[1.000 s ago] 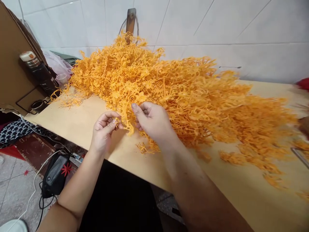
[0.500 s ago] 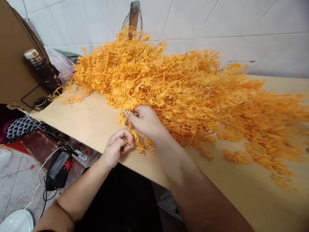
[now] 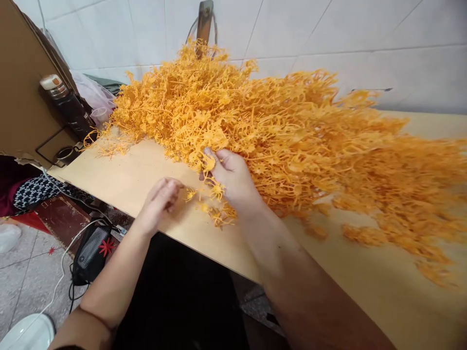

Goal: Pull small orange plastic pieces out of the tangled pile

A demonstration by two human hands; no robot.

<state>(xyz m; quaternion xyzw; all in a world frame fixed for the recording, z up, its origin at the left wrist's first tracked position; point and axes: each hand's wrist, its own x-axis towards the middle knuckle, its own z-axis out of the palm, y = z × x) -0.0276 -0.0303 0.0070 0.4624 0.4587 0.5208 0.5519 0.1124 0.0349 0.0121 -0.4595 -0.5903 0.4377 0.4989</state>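
A large heap of orange plastic-looking flower sprigs [image 3: 277, 121] spreads across the wooden tabletop [image 3: 142, 167]. My right hand [image 3: 233, 177] is closed on one orange sprig [image 3: 215, 189] at the near edge of the heap, thumb on top. Small star-shaped florets of that sprig dangle below the fingers, just over the wood. To the left, my left hand [image 3: 160, 201] is held above the table's front edge with its fingers loosely bent. Nothing shows in it, and the nearest floret is a little way from its fingertips.
At the left, a black thermos [image 3: 71, 109] and a dark cup [image 3: 65, 154] stand by a cardboard box [image 3: 22, 92]. A tiled wall [image 3: 292, 29] closes off the back. Below lie a black speaker-like case [image 3: 89, 257] and a white cable [image 3: 60, 272].
My left hand has drawn back to the left, away from the sprig. My right hand has shifted slightly right and up with the sprig, and more florets now show beneath it.
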